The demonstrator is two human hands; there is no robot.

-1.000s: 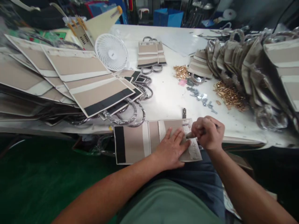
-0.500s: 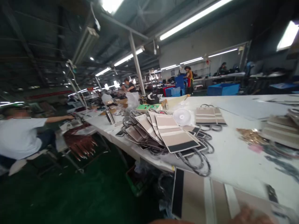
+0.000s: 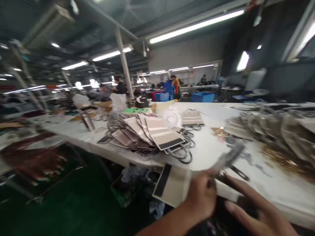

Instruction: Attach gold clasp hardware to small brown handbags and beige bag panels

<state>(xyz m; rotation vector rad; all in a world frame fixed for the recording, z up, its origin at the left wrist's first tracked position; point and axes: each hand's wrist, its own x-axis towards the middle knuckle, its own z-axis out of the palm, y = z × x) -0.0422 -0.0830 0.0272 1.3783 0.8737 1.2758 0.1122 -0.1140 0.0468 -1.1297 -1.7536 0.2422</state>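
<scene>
My left hand (image 3: 203, 195) is closed at the near edge of the table, in front of a beige bag panel (image 3: 176, 183) with a black band. From its fingers a long grey strip (image 3: 228, 159) points up and to the right, too blurred to name. My right hand (image 3: 261, 209) is beside it on the right, thumb and fingers apart, an index fingertip near the strip's lower end. A small dark metal-looking piece (image 3: 240, 172) lies just beyond the fingers. Whatever is below and between the hands is dark and unclear.
Striped bag panels with looped handles (image 3: 162, 131) are piled on the white table (image 3: 206, 144). More bag pieces (image 3: 278, 126) and gold-coloured bits (image 3: 220, 131) are on the right. A steel flask (image 3: 88, 121) stands left. A green crate (image 3: 123, 193) is below the edge.
The view has swung right. Both hands have come up into sight, and the grey strip now shows at the left hand. Earlier, a blurred hand was over the beige panel.
</scene>
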